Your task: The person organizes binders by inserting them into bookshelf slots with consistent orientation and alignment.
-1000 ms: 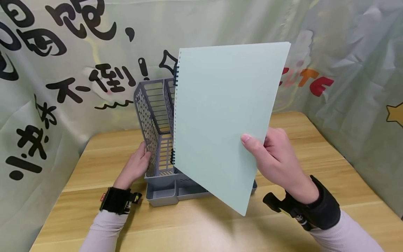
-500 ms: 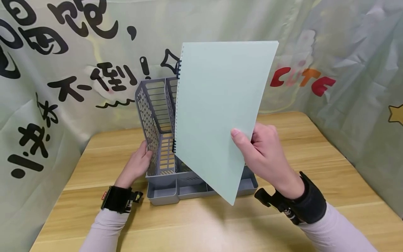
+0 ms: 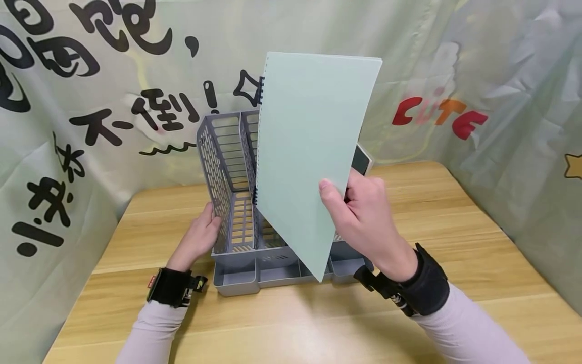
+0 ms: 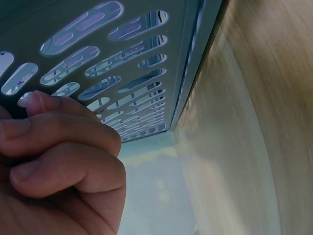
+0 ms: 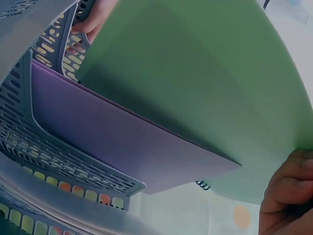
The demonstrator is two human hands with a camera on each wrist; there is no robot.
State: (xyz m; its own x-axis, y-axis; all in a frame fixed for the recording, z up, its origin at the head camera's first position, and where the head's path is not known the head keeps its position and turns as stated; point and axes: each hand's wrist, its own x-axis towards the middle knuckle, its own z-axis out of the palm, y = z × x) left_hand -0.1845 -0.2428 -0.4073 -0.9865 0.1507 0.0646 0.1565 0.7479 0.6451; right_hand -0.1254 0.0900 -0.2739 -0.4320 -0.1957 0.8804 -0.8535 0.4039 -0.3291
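A pale green spiral-bound notebook [image 3: 313, 136] is held up tilted over a grey desk file rack [image 3: 238, 263]. My right hand [image 3: 370, 217] grips the notebook's right edge, thumb on the facing cover and fingers behind. The lower corner overlaps the rack's front trays in the head view. At the rack's left side wall, my left hand [image 3: 195, 237] holds the slotted panel near its front edge; its curled fingers [image 4: 73, 166] show against the slots in the left wrist view. Inside the rack, a purple flat notebook or folder [image 5: 122, 132] stands beside the green notebook in the right wrist view.
The rack stands on a wooden table [image 3: 282, 323], with small open trays along its front. A dark item with a white edge [image 3: 361, 161] shows behind the notebook. A printed cloth [image 3: 318, 25] hangs behind the table.
My right hand has moved the green notebook left and upward, farther over the rack. The dark item behind it has come into view. My left hand stays at the rack's side.
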